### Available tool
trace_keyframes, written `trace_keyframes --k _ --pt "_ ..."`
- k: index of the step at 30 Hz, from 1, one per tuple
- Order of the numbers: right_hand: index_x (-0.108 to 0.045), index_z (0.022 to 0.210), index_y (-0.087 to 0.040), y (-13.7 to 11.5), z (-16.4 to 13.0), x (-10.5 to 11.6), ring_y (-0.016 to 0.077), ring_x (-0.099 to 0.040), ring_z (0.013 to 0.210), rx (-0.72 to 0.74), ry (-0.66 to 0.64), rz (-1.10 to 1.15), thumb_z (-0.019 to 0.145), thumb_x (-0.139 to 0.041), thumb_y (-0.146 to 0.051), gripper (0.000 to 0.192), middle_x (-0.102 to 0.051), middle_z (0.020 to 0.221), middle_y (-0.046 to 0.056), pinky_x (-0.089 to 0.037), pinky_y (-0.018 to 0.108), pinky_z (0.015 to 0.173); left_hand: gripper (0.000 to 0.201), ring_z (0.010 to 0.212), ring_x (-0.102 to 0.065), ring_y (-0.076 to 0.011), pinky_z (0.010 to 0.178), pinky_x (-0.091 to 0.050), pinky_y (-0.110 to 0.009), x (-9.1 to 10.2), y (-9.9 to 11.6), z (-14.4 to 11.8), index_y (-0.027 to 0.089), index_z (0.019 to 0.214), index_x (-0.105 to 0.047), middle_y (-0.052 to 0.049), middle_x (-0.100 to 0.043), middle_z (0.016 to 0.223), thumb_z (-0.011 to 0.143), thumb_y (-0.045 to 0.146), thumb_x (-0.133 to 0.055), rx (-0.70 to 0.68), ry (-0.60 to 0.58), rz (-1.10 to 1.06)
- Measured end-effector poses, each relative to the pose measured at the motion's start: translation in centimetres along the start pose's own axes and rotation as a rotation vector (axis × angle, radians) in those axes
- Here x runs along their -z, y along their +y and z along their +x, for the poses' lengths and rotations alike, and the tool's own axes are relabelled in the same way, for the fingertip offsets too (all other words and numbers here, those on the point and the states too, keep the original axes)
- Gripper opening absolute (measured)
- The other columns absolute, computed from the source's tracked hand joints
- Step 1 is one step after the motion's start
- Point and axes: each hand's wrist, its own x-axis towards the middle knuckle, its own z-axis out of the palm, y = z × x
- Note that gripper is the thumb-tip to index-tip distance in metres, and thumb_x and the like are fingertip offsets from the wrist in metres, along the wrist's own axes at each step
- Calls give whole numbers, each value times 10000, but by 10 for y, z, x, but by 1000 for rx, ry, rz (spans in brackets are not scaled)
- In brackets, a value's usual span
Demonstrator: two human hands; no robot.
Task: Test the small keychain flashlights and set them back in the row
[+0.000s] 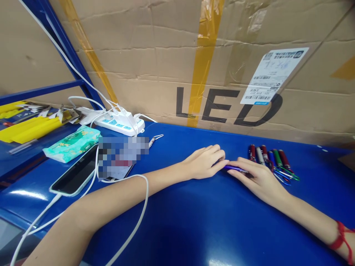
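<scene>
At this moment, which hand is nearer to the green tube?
Right: the right hand is left of the green tube, close by; the left hand is farther left.

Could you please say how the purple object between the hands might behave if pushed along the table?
The purple object would probably roll, as its visible part looks rounded. Its shiny surface may slide easily on the glossy blue table. It seems stiff, looking straight where it shows.

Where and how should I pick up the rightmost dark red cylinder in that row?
Probably pinch the dark red cylinder around mid-body, coming from above and its right: it lies on its side and the green cylinder crowds its left.
</scene>
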Motion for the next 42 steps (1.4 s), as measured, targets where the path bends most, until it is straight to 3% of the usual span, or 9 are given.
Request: trace_keyframes --k 8,15,25,30,33,37,40,42 --pt "-669 935 -202 4 -2 -4 142 -602 595 1 32 -62 862 -485 -509 365 -661 806 44 -473 240 523 354 804 -498 -175 776 -391 -296 -1 -2 3 119 808 -593 -57 -508 883 980 273 -324 -55 -144 89" --pt "-680 867 -213 0 -1 -3 134 -593 523 -4 7 -44 881 -419 -540 418 -681 740 19 -459 238 480 371 775 -492 -167 745 -403 -285 0 -2 2 114 773 -598 -52 -496 849 976 261 -324 -80 -107 19" --pt "-705 898 -225 1 0 -3 161 -623 574 -35 10 -20 873 -401 -569 460 -691 781 36 -466 245 474 339 827 -511 -171 757 -411 -268 0 -2 3 112 828 -615 -65 -523 919 974 260 -347 -71 -110 17" --pt "-689 875 -209 -2 2 -1 128 -564 504 -48 -9 -12 884 -405 -544 439 -656 704 25 -433 235 461 330 831 -508 -170 767 -412 -271 -1 -2 2 110 844 -606 -62 -523 911 975 252 -339 -70 -94 -7" --pt "-674 904 -204 -3 2 0 121 -573 528 -62 -17 -13 907 -392 -506 413 -672 766 29 -443 231 499 304 823 -500 -179 791 -408 -298 -4 -2 2 124 827 -584 -59 -522 886 969 259 -352 -1 -51 -26" --pt "-678 890 -205 -5 3 1 137 -612 610 -94 -23 11 891 -428 -508 393 -686 827 35 -465 230 554 281 830 -487 -192 824 -392 -345 -6 -7 3 147 756 -506 -42 -506 816 957 275 -358 215 94 -189" --pt "-690 867 -211 -4 2 1 149 -624 641 -114 -3 18 863 -470 -527 385 -687 832 30 -469 238 576 294 780 -497 -155 764 -412 -291 -4 -10 5 160 773 -465 -19 -509 802 968 301 -296 260 137 -303" --pt "-697 869 -219 -4 2 1 151 -628 654 -119 10 16 857 -483 -523 372 -687 841 26 -470 241 588 253 761 -504 -137 730 -416 -255 -4 -10 6 164 797 -461 -12 -515 805 950 317 -330 289 172 -506"
